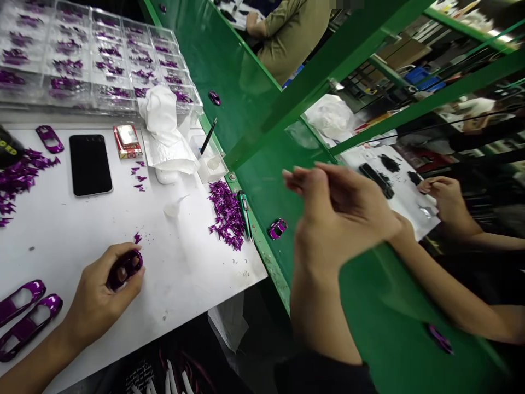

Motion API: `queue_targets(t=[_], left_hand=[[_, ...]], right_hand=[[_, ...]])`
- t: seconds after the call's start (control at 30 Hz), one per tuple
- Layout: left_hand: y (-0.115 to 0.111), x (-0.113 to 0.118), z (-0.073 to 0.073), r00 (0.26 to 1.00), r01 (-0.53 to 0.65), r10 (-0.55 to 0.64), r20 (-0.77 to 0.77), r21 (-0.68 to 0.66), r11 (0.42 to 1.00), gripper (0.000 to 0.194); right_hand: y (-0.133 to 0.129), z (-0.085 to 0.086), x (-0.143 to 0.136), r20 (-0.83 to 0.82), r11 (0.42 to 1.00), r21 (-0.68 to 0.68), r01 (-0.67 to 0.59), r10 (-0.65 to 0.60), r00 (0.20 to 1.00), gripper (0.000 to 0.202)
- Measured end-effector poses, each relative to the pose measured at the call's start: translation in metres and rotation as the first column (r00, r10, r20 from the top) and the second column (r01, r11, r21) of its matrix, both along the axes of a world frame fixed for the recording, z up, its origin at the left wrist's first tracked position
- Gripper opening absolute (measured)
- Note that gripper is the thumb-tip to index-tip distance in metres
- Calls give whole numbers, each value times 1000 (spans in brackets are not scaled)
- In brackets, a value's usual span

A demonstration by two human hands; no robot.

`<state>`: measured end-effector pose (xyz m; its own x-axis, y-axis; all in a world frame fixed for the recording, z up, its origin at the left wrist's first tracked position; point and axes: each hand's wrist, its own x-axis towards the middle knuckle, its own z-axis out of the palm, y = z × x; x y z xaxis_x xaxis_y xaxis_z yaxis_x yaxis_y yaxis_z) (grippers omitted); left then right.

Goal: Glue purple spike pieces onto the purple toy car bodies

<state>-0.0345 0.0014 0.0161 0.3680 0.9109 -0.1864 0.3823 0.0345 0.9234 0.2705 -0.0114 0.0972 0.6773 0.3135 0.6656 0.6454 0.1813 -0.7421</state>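
Note:
My left hand (100, 293) is closed around a shiny purple toy car body (125, 269), just above the white table. One small purple pointed piece (138, 237) lies beyond its fingertips. Over the green belt, my right hand (334, 216) is raised with thumb and fingers pressed together; whatever they may hold is hidden. A purple toy car (278, 229) sits on the belt to the left of that wrist. At the table's right edge are a heap of small purple parts (227, 216) and a green utility knife (245, 214). Two more purple car bodies (30, 328) rest at lower left.
Clear compartment trays (106, 101) of purple parts fill the back left. A phone (91, 165), a red cigarette packet (127, 142) and white tissue (161, 117) lie before them. A green post (283, 109) crosses the belt. Co-workers' arms (455, 290) reach in at right.

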Motion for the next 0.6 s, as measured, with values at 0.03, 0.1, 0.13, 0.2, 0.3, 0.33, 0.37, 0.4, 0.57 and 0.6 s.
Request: queue_targets(t=[0.03, 0.1, 0.13, 0.2, 0.3, 0.33, 0.37, 0.4, 0.57, 0.6], left_hand=[[1, -1, 0, 998, 38, -39, 40, 25, 999, 28], [4, -4, 0, 984, 109, -117, 132, 66, 992, 23], [6, -5, 0, 972, 137, -147, 181, 63, 989, 22], [11, -7, -1, 939, 177, -166, 302, -8, 984, 24], [17, -9, -2, 836, 245, -92, 541, -218, 945, 31], [19, -9, -3, 792, 276, -48, 609, -287, 917, 32], [20, -9, -4, 748, 311, -6, 663, -344, 886, 33], [21, -9, -5, 710, 341, 33, 703, -385, 858, 33], [24, -5, -7, 588, 387, 122, 799, -411, 825, 35], [25, -4, -7, 582, 381, 130, 802, -411, 828, 35]], right_hand=[[17, 0, -3, 7, 999, -20, -48, 48, 999, 15], [46, -2, -3, 26, 990, -85, -116, 119, 993, 9], [57, -5, -1, 39, 983, -129, -132, 138, 990, 7], [73, -13, 6, 83, 964, -239, -115, 139, 987, 6], [87, -25, 19, 176, 899, -438, 0, 86, 981, 18], [89, -26, 22, 196, 866, -500, 27, 82, 977, 21], [89, -26, 22, 204, 831, -556, 36, 94, 974, 22], [87, -24, 19, 214, 798, -602, 37, 116, 970, 23], [28, -6, -39, 292, 808, -587, 57, 145, 945, 40], [9, -6, -55, 252, 781, -623, -37, 246, 936, 37]])
